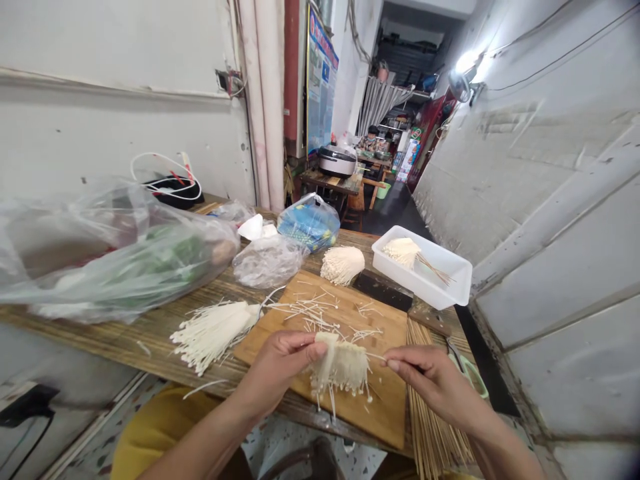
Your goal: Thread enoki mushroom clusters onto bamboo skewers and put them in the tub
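Over the cutting board (385, 407), my left hand (280, 363) pinches a flat, trimmed bunch of enoki mushrooms (345, 367) with its caps hanging downward. My right hand (430, 377) is closed at the other side of this bunch, its thumb and forefinger on a thin pale strand (376, 357). Whether that strand is a mushroom stem or a skewer, I cannot tell. Loose enoki stems (320, 310) are strewn on the board behind the hands. Bamboo skewers (430, 427) lie in a pile under and beside my right hand.
A larger enoki bunch (217, 332) lies left of the board, another bunch (343, 265) behind it. The white tray (440, 283) holds skewered enoki (403, 250). Green-handled scissors (473, 373) lie far right. Plastic bags (150, 260), one with greens, crowd the left.
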The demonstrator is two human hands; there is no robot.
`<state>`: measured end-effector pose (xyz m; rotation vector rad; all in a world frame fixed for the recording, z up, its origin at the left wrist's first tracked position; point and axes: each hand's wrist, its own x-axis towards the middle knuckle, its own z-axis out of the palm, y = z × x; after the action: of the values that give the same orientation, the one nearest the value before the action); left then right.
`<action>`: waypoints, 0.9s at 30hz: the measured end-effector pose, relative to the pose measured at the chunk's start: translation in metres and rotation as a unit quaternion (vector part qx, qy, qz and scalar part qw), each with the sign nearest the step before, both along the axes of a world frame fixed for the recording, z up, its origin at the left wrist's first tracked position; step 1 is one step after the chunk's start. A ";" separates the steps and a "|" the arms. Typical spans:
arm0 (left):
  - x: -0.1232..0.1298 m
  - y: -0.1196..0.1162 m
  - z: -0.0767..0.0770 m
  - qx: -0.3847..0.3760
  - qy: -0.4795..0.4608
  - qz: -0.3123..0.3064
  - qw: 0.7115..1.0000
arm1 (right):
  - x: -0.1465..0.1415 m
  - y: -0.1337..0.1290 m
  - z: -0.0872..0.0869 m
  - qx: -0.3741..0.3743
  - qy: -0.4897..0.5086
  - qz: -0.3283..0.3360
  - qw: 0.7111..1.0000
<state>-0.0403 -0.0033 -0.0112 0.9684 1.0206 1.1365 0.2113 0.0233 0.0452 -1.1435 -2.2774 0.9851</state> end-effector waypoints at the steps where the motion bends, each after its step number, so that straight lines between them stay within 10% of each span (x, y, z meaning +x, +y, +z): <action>1: -0.001 0.002 0.002 -0.003 -0.018 0.000 1.000 | -0.002 0.001 0.000 -0.004 0.001 0.000 1.000; 27: 0.004 0.019 0.015 -0.039 0.002 -0.003 0.999 | -0.005 0.018 -0.015 -0.043 0.064 0.030 0.997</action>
<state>-0.0358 0.0157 0.0035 0.9115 1.0570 1.0832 0.2062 0.0415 0.0304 -1.0197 -2.1969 1.1561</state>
